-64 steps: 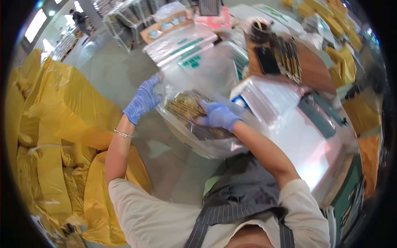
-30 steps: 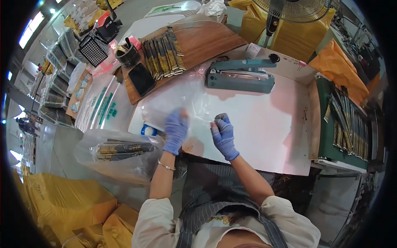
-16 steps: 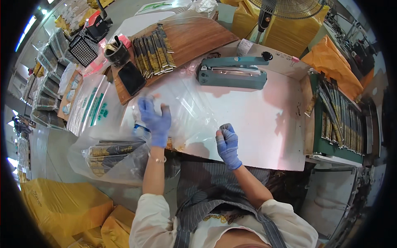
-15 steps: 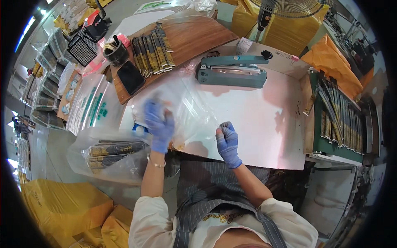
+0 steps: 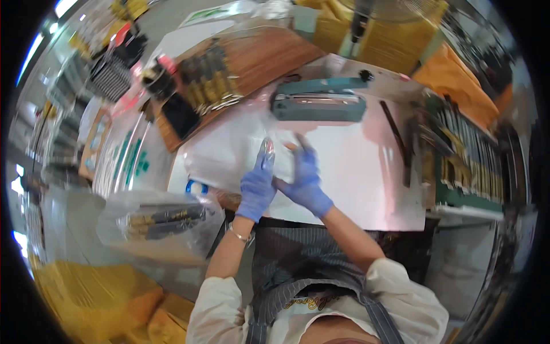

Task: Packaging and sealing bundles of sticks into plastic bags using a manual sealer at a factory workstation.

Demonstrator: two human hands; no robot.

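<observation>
Both my hands wear blue gloves with bare fingertips and meet above the white work surface. My left hand (image 5: 258, 186) points its straight fingers away from me. Shiny clear film seems to lie over its fingertips; whether they grip it I cannot tell. My right hand (image 5: 306, 179) is open and blurred, fingers spread, its thumb close against the left hand. Beneath and left of them lies a clear plastic bag (image 5: 220, 157), its edges hard to make out. A bag of dark-and-gold packets (image 5: 166, 221) sits at the table's left front edge.
Behind my hands stands a teal heat sealer (image 5: 321, 106). Right of it lies a thin dark strip (image 5: 392, 129), near a green tray (image 5: 467, 198) of dark-and-gold packets. More packets (image 5: 209, 80), a black phone (image 5: 180, 114) and a dark cup (image 5: 158, 82) rest on the brown board (image 5: 269, 51).
My left hand has moved right to the middle, and my right hand has shifted up and left with its fingers now spread. A thin dark strip now shows at the surface's right side.
</observation>
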